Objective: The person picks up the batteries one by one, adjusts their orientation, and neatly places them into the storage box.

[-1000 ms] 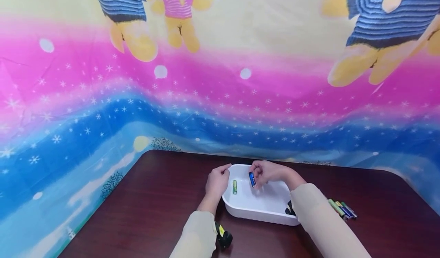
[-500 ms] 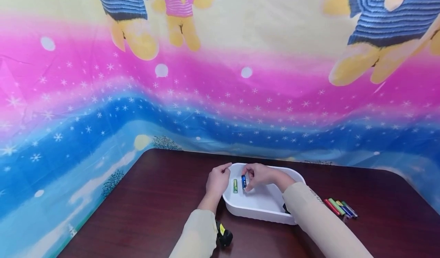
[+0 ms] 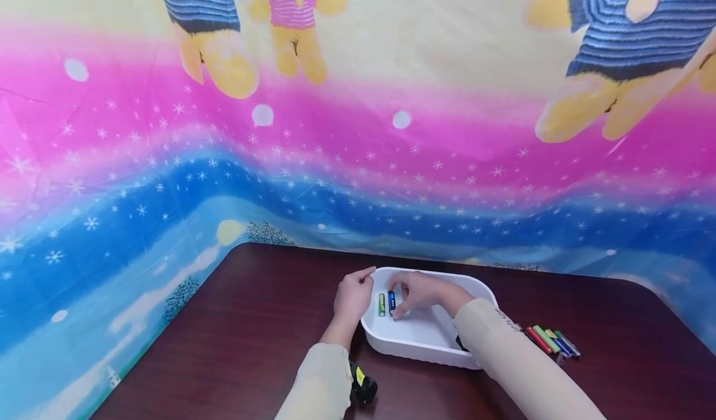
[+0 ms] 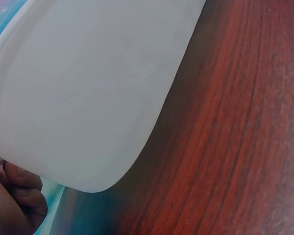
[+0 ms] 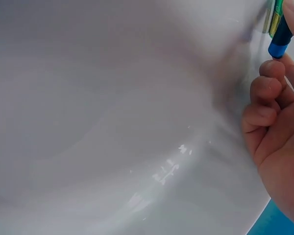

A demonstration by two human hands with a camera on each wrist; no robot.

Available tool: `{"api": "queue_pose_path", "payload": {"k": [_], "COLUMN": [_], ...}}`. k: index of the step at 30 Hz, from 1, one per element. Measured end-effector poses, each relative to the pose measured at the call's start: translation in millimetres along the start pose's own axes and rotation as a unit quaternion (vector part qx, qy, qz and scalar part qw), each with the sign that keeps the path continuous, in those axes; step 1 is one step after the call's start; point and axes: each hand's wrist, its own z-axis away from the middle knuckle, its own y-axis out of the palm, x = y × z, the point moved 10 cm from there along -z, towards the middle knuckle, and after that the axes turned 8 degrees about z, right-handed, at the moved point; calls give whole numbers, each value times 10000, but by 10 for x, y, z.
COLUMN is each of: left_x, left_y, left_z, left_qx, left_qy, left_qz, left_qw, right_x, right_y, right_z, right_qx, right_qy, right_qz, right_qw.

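Note:
My right hand [image 3: 415, 289] reaches into the white tray [image 3: 425, 353] and pinches a blue battery [image 3: 392, 302] between thumb and finger. In the right wrist view the blue battery [image 5: 279, 44] sits at the fingertips, its other fingers curled toward the palm. A green battery [image 3: 382, 304] lies just left of the blue one, roughly parallel to it, on the tray floor. My left hand [image 3: 353, 296] grips the tray's left rim; in the left wrist view its curled fingers [image 4: 27, 193] show beside the tray wall [image 4: 88, 98].
A row of several batteries [image 3: 550, 339], red, green and dark blue, lies on the dark wooden table [image 3: 252, 320] right of the tray, partly behind the right sleeve [image 3: 514, 351]. A patterned cloth [image 3: 335, 159] hangs behind the table.
My right hand has moved left and lower with the blue battery, bringing it upright in line beside the green one. The left hand has stayed at the rim.

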Motion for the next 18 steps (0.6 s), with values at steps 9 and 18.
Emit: {"api": "queue_pose_path", "payload": {"k": [9, 18], "left_x": [-5, -11], "left_y": [-15, -18], "left_z": [5, 6], "left_qx": [-13, -30], "left_qy": [-16, 50], "left_qz": [-29, -103], "left_qw": [10000, 9999], "right_x": [72, 80], "right_y": [30, 43], "right_z": [-7, -12], "right_qx": [104, 96], "right_qy": [-114, -199], "right_qz": [63, 100], "right_qw": [9999, 9997]}}
